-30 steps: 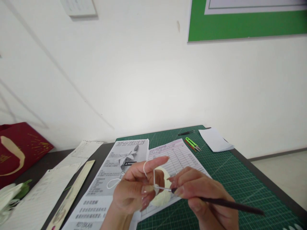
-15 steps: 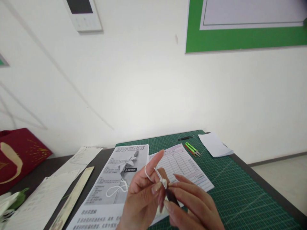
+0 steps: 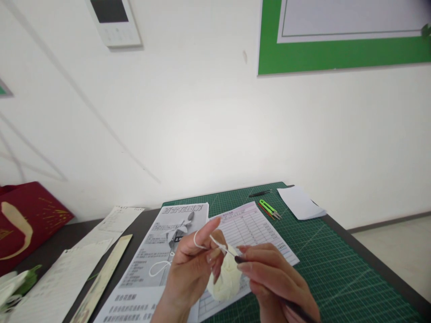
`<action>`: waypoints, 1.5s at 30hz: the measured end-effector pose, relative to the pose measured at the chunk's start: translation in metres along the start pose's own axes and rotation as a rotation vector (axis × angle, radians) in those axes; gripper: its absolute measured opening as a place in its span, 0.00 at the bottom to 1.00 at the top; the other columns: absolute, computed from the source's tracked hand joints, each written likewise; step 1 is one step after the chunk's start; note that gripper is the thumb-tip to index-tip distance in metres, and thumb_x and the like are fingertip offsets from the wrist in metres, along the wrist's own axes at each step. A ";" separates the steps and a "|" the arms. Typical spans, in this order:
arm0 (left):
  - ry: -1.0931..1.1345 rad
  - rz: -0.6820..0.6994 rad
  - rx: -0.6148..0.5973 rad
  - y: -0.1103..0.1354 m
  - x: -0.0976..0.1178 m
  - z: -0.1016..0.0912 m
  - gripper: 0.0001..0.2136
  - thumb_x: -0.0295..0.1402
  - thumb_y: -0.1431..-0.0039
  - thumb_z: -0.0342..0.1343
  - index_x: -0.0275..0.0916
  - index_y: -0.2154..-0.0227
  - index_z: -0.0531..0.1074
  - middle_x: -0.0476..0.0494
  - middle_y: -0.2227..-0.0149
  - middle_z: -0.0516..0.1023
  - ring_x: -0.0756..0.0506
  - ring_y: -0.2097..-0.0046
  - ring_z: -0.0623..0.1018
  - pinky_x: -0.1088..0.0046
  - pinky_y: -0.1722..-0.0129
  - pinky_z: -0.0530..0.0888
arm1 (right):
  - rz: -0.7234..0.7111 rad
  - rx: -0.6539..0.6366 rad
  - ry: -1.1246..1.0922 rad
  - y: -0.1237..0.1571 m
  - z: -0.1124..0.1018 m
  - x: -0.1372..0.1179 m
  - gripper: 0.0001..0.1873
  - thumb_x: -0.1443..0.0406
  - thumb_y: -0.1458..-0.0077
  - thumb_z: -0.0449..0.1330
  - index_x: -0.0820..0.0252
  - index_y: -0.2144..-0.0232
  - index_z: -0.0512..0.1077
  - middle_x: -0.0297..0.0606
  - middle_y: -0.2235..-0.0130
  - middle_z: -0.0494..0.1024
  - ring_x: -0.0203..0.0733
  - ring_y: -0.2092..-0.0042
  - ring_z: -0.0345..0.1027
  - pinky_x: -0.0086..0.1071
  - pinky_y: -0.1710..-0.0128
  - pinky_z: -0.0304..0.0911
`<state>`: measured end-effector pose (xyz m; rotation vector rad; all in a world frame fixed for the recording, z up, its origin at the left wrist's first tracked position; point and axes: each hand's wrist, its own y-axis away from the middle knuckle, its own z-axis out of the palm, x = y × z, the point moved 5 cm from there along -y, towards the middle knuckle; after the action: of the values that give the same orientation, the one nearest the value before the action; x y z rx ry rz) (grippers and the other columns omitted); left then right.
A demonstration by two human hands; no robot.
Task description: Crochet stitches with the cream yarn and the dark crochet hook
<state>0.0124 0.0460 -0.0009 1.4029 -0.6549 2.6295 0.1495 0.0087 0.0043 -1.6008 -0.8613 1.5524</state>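
Note:
My left hand (image 3: pixel 193 264) is raised over the printed sheets, with white yarn (image 3: pixel 202 244) looped round its outstretched index finger and the other fingers curled in a pinch. My right hand (image 3: pixel 272 278) grips a dark crochet hook (image 3: pixel 292 307), whose metal tip meets the yarn between the two hands. A pale cream crocheted piece (image 3: pixel 227 278) hangs under the fingers. A loose loop of the yarn (image 3: pixel 158 268) lies on the grey instruction sheet (image 3: pixel 161 251).
A green cutting mat (image 3: pixel 336 264) covers the dark table. On it lie a pink-headed table sheet (image 3: pixel 249 224), green snips (image 3: pixel 269 208), a thin dark tool (image 3: pixel 260 194) and white paper (image 3: pixel 299 202). At the left are papers, a ruler (image 3: pixel 104 276) and a red bag (image 3: pixel 23 220).
The hook has swung back out to the right and its tip again draws yarn from the left fingers. The cream piece shows under the hands again. Both hands sit slightly lower.

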 end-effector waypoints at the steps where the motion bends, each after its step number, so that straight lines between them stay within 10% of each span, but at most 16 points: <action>1: 0.009 -0.006 -0.013 0.000 0.000 0.000 0.18 0.29 0.47 0.58 0.51 0.53 0.75 0.52 0.79 0.61 0.52 0.76 0.62 0.76 0.79 0.57 | 0.014 0.004 -0.036 -0.002 -0.002 -0.002 0.14 0.69 0.43 0.56 0.53 0.55 0.73 0.43 0.65 0.80 0.46 0.64 0.75 0.41 0.66 0.72; 17: 0.041 -0.054 -0.009 -0.004 0.000 0.006 0.14 0.30 0.53 0.60 0.44 0.61 0.80 0.53 0.88 0.57 0.52 0.79 0.58 0.74 0.76 0.57 | 0.506 0.259 -0.631 -0.009 -0.012 0.028 0.09 0.63 0.43 0.58 0.59 0.70 0.76 0.33 0.74 0.75 0.33 0.70 0.68 0.27 0.68 0.65; 27: -0.016 -0.039 0.017 0.000 -0.007 0.006 0.15 0.28 0.50 0.60 0.48 0.59 0.79 0.52 0.83 0.64 0.54 0.80 0.63 0.76 0.80 0.57 | 1.060 0.345 -1.045 0.005 0.011 0.057 0.08 0.63 0.52 0.67 0.66 0.73 0.77 0.32 0.83 0.75 0.29 0.82 0.67 0.23 0.79 0.71; 41: -0.148 0.020 0.078 -0.004 -0.009 0.002 0.15 0.32 0.47 0.59 0.48 0.55 0.76 0.53 0.81 0.61 0.53 0.76 0.62 0.77 0.77 0.61 | 1.080 0.352 -0.998 0.006 0.015 0.058 0.11 0.63 0.54 0.68 0.68 0.73 0.77 0.34 0.81 0.77 0.29 0.82 0.70 0.21 0.79 0.71; 45: -0.398 0.094 -0.072 -0.004 0.004 -0.003 0.17 0.31 0.44 0.57 0.50 0.51 0.73 0.52 0.79 0.64 0.51 0.75 0.62 0.75 0.76 0.62 | 1.084 0.348 -0.980 0.007 0.016 0.058 0.11 0.62 0.55 0.68 0.67 0.74 0.77 0.33 0.83 0.76 0.29 0.83 0.68 0.22 0.81 0.70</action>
<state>0.0093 0.0508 0.0020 1.9376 -0.8628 2.3774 0.1361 0.0560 -0.0308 -0.9726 -0.0199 3.1552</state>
